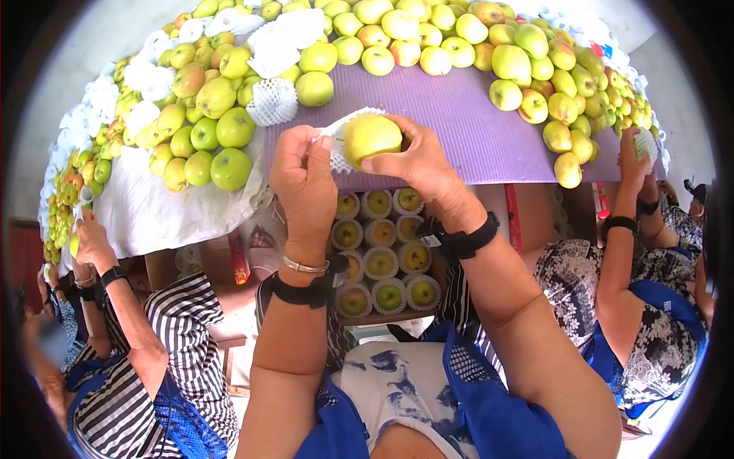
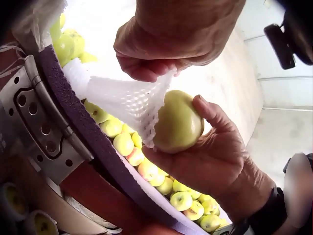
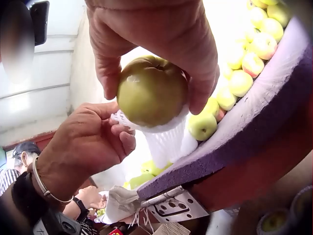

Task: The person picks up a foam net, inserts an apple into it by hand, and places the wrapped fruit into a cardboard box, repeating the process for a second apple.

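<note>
My right hand point(image 1: 419, 162) grips a yellow-green apple point(image 1: 372, 141) between thumb and fingers, over the near edge of the purple ribbed mat. With thumb and fingertips, my left hand point(image 1: 303, 172) pinches the rim of a white foam net sleeve point(image 2: 129, 98). The sleeve's open mouth is spread against one side of the apple, covering part of it in the left wrist view. In the right wrist view the sleeve hangs below the apple point(image 3: 152, 91), with the left hand point(image 3: 85, 139) at its edge.
Loose apples point(image 1: 397, 27) are heaped along the far side of the purple mat point(image 1: 428, 115). White foam sleeves point(image 1: 273, 102) lie among those on the left. Below the edge, a box holds sleeved apples point(image 1: 380, 260) in rows. People's arms point(image 1: 623, 191) work at both sides.
</note>
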`<state>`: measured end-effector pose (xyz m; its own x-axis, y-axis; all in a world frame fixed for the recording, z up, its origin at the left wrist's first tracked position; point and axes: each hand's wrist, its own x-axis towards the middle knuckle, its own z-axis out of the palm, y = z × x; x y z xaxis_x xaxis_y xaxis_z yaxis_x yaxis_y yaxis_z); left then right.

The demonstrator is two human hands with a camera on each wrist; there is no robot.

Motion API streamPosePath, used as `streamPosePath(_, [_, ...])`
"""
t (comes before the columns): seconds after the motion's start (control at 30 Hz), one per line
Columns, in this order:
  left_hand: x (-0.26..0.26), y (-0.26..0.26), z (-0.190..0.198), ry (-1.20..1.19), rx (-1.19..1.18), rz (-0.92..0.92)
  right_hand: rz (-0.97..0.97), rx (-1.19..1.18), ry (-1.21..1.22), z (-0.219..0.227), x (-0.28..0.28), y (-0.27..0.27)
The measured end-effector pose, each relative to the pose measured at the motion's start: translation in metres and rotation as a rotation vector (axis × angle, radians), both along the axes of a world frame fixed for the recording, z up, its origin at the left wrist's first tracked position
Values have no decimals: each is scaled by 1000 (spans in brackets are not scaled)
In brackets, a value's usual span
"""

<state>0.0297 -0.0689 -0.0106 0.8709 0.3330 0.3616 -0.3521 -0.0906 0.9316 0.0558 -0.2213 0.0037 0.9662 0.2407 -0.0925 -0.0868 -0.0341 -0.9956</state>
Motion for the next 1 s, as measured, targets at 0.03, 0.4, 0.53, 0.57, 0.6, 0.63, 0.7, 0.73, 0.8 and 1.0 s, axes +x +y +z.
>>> streamPosePath(0.03, [-1,1,0,3,38,4,0,-7,11,3,0,0])
streamPosePath(0.4, [-12,-10,8,-218,399,-119,-74,-294,-262,1,1,-2])
streamPosePath(0.53, [-9,-10,-3,-178,382,-140,-255,-512,-586,-6,2,2])
streamPosePath(0.57, [-6,-9,-6,-195,382,-115,-286,-587,-695,-6,2,4])
streamPosePath(0.6, [-5,-10,-7,-177,324,-125,-293,-601,-735,-7,1,5])
streamPosePath(0.63, [-5,-11,-8,-157,265,-133,-300,-614,-775,-8,1,7])
streamPosePath(0.7, [-4,-12,-13,-65,79,-181,-298,-648,-826,-9,-1,10])
streamPosePath(0.73, [-3,-12,-16,7,-47,-221,-292,-669,-837,-9,-4,12])
streamPosePath(0.8, [-3,-13,-15,104,-170,-236,-273,-678,-869,-11,-6,16])
streamPosePath(1.0, [-1,-1,4,280,-374,-276,-126,-257,-706,-7,-1,11])
